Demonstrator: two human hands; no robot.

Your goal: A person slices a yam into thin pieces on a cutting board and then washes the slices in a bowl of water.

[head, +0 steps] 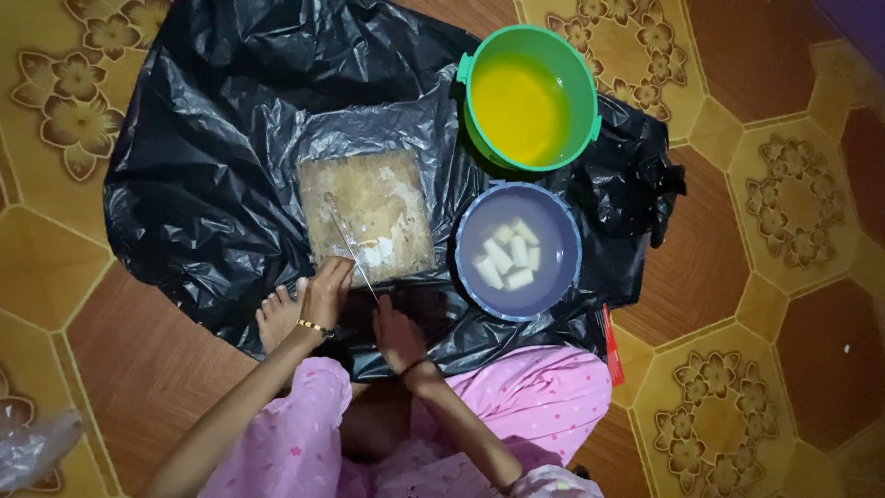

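One knife [355, 254] lies diagonally, tip toward upper left, on one board [369, 217]. Left hand [325, 293] grasps its handle; right hand [396, 334] rests unclenched. Two bowls: green [479, 138], blue [562, 277].

The left hand [324, 293] is covering the knife [353, 254] handle, so its grip is staying unclear. The black plastic sheet [212, 138] is running out past the top edge. A clear bag [28, 447] is being cut off at the lower left corner. The white pieces [509, 254] are too small to identify.
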